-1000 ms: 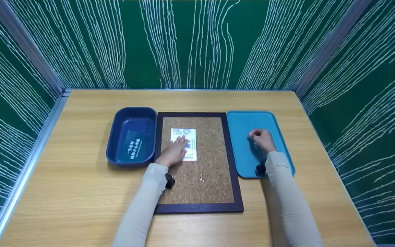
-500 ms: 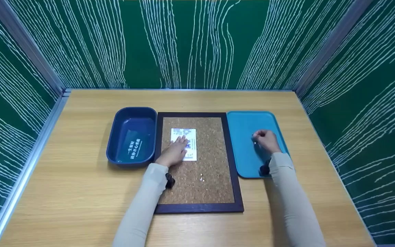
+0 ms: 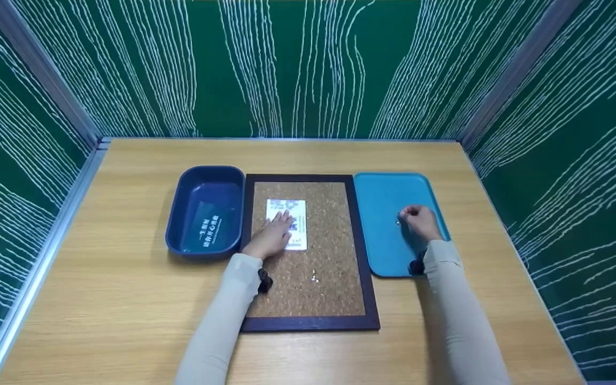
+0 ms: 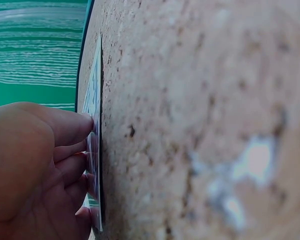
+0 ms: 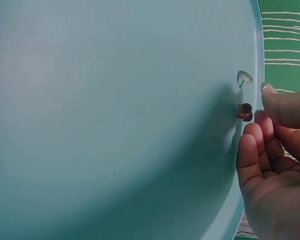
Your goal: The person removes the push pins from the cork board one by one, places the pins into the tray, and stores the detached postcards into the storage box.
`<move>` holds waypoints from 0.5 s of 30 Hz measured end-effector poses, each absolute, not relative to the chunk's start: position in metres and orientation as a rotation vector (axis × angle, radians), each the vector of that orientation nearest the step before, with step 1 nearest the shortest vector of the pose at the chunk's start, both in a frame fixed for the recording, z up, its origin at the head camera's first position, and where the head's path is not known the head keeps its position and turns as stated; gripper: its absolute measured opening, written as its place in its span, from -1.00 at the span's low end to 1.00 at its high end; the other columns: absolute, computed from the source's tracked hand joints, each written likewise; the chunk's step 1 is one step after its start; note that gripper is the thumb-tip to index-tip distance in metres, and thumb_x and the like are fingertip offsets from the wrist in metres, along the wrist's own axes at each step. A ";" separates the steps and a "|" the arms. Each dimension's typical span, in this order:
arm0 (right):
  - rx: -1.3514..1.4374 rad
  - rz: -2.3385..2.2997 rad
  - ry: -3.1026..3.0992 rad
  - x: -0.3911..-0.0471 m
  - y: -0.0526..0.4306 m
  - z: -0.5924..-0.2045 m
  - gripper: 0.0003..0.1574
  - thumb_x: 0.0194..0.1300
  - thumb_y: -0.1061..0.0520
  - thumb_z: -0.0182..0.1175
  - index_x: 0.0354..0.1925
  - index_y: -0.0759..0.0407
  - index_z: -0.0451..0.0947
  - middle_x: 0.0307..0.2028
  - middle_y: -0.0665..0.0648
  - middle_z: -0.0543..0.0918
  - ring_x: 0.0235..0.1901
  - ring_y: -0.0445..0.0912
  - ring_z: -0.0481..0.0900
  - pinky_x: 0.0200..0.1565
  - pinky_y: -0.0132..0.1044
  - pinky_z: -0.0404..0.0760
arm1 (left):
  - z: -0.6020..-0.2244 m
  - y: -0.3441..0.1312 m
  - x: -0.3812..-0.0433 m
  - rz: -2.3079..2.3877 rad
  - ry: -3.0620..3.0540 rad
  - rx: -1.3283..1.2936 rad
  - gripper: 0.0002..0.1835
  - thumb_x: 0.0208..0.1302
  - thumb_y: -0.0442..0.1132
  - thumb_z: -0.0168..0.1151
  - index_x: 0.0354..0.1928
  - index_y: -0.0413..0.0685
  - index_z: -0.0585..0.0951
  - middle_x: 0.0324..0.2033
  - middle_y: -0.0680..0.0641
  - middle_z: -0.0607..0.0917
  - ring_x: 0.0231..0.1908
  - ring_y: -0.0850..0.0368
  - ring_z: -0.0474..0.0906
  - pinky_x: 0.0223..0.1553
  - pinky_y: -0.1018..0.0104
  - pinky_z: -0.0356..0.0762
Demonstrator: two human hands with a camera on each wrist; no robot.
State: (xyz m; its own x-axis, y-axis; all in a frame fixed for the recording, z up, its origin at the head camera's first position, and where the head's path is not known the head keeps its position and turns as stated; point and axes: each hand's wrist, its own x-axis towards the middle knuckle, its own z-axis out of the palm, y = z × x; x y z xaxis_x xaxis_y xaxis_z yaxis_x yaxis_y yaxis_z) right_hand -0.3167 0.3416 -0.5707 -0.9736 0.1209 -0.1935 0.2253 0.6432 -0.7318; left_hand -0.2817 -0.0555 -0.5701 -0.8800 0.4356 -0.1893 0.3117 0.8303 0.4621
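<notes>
My left hand (image 3: 271, 236) rests on a white card with blue print (image 3: 298, 235), its fingers spread flat. The card lies on a cork board (image 3: 335, 224) in a dark frame. In the left wrist view the fingertips (image 4: 87, 122) press against the card (image 4: 95, 90). My right hand (image 3: 420, 222) is low over a turquoise tray (image 3: 388, 190). Seen from the right wrist, thumb and forefinger stand apart beside a shiny thumbtack (image 5: 244, 112), with nothing showing between them. Another metal thumbtack (image 5: 244, 77) lies close by, its pin showing.
Several small shiny pieces (image 3: 314, 277) lie on the cork's lower part. Left of the board is a deep blue bin (image 3: 174, 219) holding a dark green card with white writing (image 3: 209, 227). Green patterned panels (image 3: 308, 69) enclose the wooden table (image 3: 110, 278) at back and sides.
My right hand has shifted right and slightly toward me over the tray, and a small shiny piece now shows just left of its fingertips. My left hand stays on the card.
</notes>
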 end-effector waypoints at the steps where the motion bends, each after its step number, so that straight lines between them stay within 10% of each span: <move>1: 0.291 -1.244 2.731 -0.317 0.342 -0.571 -0.75 0.41 0.11 0.04 -0.15 0.28 0.51 -0.27 0.12 0.51 -0.32 -0.08 0.44 -0.31 -0.34 0.45 | -0.570 -0.056 -0.282 0.620 2.726 0.570 -0.45 0.51 -0.19 -0.16 0.46 -0.17 0.13 0.50 -0.13 0.03 0.51 -0.03 -0.15 0.51 0.04 -0.17; 15: 0.266 -1.217 2.803 -0.316 0.345 -0.575 -0.77 0.37 0.13 0.09 -0.25 0.29 0.56 -0.50 -0.01 0.47 -0.50 -0.14 0.39 -0.45 -0.37 0.40 | -0.569 -0.055 -0.280 0.629 2.760 0.603 -0.46 0.48 -0.21 -0.14 0.44 -0.24 0.18 0.47 -0.20 0.09 0.50 -0.09 -0.08 0.49 -0.02 -0.10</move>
